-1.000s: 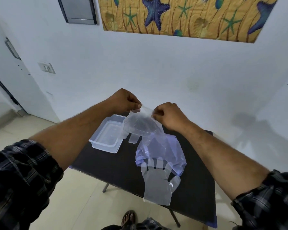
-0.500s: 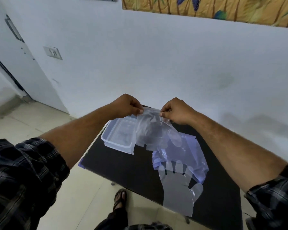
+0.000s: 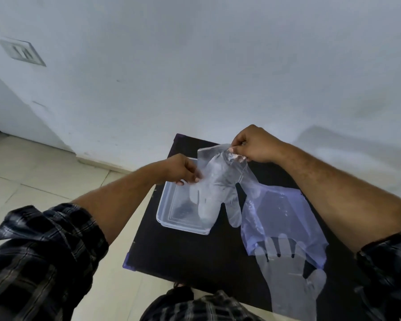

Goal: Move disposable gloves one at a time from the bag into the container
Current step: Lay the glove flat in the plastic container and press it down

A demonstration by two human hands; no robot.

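A clear disposable glove hangs fingers-down over the clear plastic container on the black table. My right hand pinches its cuff at the top. Lower and to the left, my left hand pinches the glove's left edge, above the container's far corner. The bluish transparent bag lies flat to the right of the container. A second glove sticks out of the bag's near end, fingers pointing into the bag.
The small table stands against a white wall. A tiled floor lies to the left, with a wall switch above it. My checked sleeves and clothing fill the near edge.
The view has tilted down. My hands have carried the glove left and lower, over the container. My left hand has dropped from the cuff to the glove's side edge.
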